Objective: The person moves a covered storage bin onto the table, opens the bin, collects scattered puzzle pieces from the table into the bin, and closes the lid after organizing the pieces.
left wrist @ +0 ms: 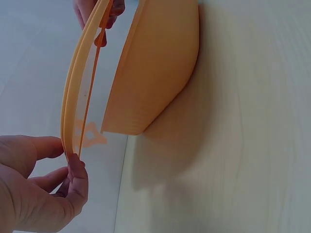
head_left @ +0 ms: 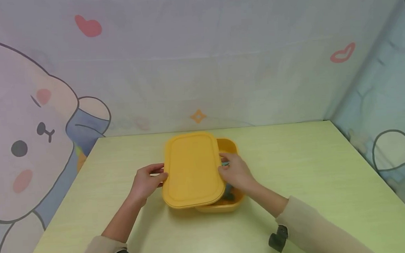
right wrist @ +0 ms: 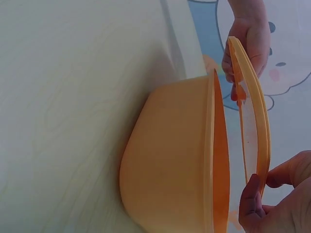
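Note:
A yellow lid (head_left: 192, 170) with rounded corners is held up between both hands, above and to the left of a deep yellow plastic box (head_left: 223, 208). By its left edge, my left hand (head_left: 148, 181) pinches the lid between thumb and fingers. On the opposite edge my right hand (head_left: 236, 172) pinches it the same way. Both wrist views show a gap between the lid (right wrist: 262, 126) and the box (right wrist: 170, 155). Part of the box's inside shows at the right, with dark and teal items (head_left: 228, 193) that I cannot identify; the lid hides the rest.
The box stands on a pale wooden table (head_left: 292, 156), near its far edge. Behind hangs a light cloth backdrop (head_left: 200, 77) with cartoon prints. A small dark camera is strapped at each wrist, over beige sleeves (head_left: 322, 227).

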Demonstrator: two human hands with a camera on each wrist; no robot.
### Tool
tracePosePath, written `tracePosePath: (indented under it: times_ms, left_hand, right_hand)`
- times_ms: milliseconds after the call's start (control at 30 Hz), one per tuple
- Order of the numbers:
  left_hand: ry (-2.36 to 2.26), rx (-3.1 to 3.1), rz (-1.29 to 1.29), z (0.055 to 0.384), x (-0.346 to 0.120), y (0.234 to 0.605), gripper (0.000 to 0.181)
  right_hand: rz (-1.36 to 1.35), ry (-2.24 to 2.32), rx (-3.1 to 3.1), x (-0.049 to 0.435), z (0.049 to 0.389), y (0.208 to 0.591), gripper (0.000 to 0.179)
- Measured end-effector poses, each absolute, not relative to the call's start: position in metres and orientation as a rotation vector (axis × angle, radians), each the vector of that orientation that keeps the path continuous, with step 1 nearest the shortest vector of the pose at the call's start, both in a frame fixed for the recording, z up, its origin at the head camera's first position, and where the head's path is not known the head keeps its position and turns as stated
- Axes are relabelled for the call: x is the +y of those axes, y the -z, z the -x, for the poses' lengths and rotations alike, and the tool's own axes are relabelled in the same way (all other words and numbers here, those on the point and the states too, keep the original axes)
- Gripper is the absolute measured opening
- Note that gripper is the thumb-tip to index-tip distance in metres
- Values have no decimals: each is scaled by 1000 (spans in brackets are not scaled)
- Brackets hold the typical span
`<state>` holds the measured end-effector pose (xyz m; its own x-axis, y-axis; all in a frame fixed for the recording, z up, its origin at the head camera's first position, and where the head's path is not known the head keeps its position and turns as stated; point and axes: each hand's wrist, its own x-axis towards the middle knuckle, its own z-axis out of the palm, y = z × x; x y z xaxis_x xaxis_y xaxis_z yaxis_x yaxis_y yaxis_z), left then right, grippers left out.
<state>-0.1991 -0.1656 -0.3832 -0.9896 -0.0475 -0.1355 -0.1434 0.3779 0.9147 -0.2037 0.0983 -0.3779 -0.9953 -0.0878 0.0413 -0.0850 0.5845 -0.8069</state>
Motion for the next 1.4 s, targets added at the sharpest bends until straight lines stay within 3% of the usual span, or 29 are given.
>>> tracePosePath:
  times_ms: [733,1400]
  left_hand:
    - [-1768,2480,148,211,-115,397,38]
    - [-1769,2464,140,213,-106,405,38]
  right_hand:
    - [102,1309,2822,150,199,385,50]
    - [74,1328,2793,157,197,399,51]
